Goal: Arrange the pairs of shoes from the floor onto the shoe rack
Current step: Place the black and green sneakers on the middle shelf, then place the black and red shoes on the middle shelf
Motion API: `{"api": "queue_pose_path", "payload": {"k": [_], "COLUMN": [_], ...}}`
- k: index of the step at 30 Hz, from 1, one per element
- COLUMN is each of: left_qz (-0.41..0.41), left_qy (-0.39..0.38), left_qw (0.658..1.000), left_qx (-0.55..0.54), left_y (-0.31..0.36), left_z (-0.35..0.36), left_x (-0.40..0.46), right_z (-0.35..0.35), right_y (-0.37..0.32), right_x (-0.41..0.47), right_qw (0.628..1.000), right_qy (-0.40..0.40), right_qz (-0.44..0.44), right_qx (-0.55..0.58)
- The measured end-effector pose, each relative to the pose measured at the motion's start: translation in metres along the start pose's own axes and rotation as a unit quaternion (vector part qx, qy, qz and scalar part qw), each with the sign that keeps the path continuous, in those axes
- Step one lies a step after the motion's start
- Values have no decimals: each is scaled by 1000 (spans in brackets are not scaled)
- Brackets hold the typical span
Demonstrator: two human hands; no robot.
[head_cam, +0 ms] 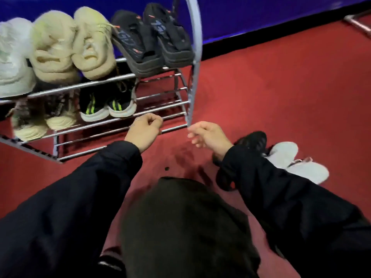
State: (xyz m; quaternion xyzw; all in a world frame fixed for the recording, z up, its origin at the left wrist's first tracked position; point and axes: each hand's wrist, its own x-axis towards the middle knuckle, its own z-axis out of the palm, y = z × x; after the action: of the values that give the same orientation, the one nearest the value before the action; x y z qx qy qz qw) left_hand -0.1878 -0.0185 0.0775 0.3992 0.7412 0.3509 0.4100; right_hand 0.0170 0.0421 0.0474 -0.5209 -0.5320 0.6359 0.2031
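Note:
The chrome shoe rack (163, 95) stands on the red carpet at upper left. Its top shelf holds a white shoe (12, 63), a cream pair (70, 47) and black sandals (152, 37). The lower shelf holds a cream and brown pair (40, 119) and black sneakers with green stripes (106, 106). The right part of the lower shelf is bare rails. My left hand (144, 130) is curled in front of those rails and holds nothing. My right hand (207, 135) hovers by the rack's right leg, fingers loosely curled. On the floor at right lie a black pair (254, 140) and a white pair (297, 163), partly hidden by my sleeve.
A blue wall (261, 15) with a black base runs behind the rack. A metal frame's foot (359, 25) shows at the far right. My dark-clothed knee (180, 227) fills the lower middle. Red carpet (281, 87) stretches to the right of the rack.

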Motion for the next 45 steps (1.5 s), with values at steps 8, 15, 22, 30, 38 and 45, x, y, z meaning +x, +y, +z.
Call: {"api": "queue_pose_path", "payload": {"k": [8,15,22,30,38,45], "left_qz": [46,-1,-24,-48,-254,-163], "left_qy": [-171,-222,-220,-228,-267,-226], "left_qw": [983,975,975,972,916,946], "left_qx": [40,-10,-23,15,-156,-164], "left_y": [-21,-41,-51,-65,-47,-56], "left_z": [130,167,166,177,191,213], "left_x": [-12,-35,-41,-44,-55,-66], "right_z": [-57,-69,-69,-60,-66,-80], "right_y": [124,156,188,187,122,136], "right_x": [-59,-58,-55,-62,-98,-134], "right_qw": [977,920,863,891,913,979], "right_qy": [200,159,130,107,164,170], "right_qz": [51,123,99,-40,-269,-113], "right_qx": [-61,-336,-479,-440,-260,-18]}}
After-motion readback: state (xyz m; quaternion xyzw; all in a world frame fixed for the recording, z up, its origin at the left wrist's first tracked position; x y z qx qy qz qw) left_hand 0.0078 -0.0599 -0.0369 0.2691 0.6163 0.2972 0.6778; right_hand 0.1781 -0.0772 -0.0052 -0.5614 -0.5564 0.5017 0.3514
